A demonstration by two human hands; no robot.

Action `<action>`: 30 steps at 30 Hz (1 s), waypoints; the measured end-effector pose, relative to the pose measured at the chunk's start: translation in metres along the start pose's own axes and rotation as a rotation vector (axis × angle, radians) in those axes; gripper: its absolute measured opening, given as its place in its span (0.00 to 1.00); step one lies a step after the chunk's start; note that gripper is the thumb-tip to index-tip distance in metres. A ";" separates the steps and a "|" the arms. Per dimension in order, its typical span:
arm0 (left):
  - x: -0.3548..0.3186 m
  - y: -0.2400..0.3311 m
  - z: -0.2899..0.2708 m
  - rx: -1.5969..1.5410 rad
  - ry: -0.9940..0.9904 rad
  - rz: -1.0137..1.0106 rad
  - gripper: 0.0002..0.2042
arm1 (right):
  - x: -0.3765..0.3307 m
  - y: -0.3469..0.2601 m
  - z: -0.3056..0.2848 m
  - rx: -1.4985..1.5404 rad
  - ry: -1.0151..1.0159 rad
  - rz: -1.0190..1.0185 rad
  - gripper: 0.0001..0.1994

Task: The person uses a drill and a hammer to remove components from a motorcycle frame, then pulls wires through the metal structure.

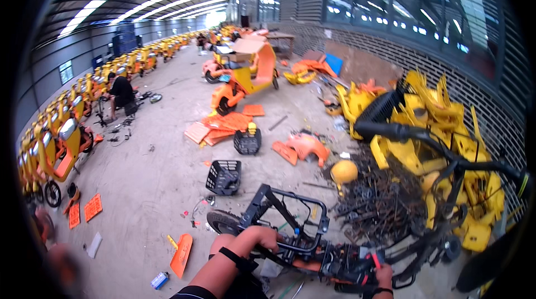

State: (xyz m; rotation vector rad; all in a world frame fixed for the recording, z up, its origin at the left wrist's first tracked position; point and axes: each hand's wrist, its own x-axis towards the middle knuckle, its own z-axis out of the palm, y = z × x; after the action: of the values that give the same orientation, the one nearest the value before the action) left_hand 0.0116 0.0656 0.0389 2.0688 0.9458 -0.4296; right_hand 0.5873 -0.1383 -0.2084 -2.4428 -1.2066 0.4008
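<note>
A stripped black scooter frame point(301, 201) lies low in front of me, with its wheel point(222, 222) to the left and its handlebar point(424, 134) reaching up on the right. My left hand point(268, 237), below a black wristband, is closed at the frame's near side; its fingertips are partly hidden. Over the open middle section, full of dark parts and wiring point(343, 263), is my right hand point(384, 278). It is closed around a slim red object point(376, 259) whose kind is too small to make out.
Yellow body panels point(435, 109) and dark metal parts point(385, 198) are heaped right. Black baskets point(224, 177), orange panels point(181, 254) and a blue can point(159, 280) lie on the floor. An orange-yellow scooter point(245, 81) stands ahead; scooter rows point(67, 137) and a crouching person point(121, 92) are left.
</note>
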 end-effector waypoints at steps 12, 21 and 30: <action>-0.002 -0.020 0.023 0.053 0.145 -0.079 0.30 | 0.016 -0.027 0.024 -0.038 0.089 -0.021 0.07; -0.011 -0.002 0.017 0.168 0.159 -0.113 0.29 | 0.029 -0.058 0.023 0.098 0.030 -0.214 0.17; -0.041 0.013 0.018 0.128 0.328 -0.200 0.26 | -0.077 -0.207 -0.008 0.155 -0.935 -0.169 0.50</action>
State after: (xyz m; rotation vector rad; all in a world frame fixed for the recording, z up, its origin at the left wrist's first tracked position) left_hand -0.0058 0.0266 0.0582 2.2114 1.3581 -0.2617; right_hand 0.4020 -0.0871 -0.1000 -1.9996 -1.6033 1.6239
